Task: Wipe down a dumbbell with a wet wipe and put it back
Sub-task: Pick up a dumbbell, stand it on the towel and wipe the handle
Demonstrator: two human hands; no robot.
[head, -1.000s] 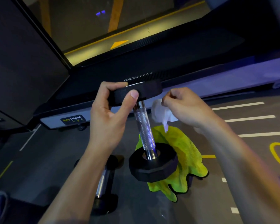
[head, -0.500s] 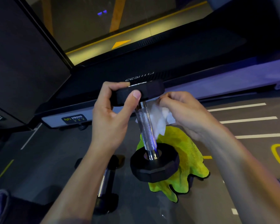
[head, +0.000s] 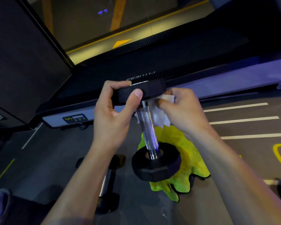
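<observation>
the left hand gripped the top head of the dumbbell, thumb and fingers curled round its rim. the right hand pinched a white wet wipe against the upper handle. the dumbbell stood on end, tilted, its lower head on a yellow-green cloth on the floor. a second dumbbell lay nearby.

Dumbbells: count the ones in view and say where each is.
2. One dumbbell stands on end over the yellow cloth, left hand gripping its top; another lies on the floor.
</observation>
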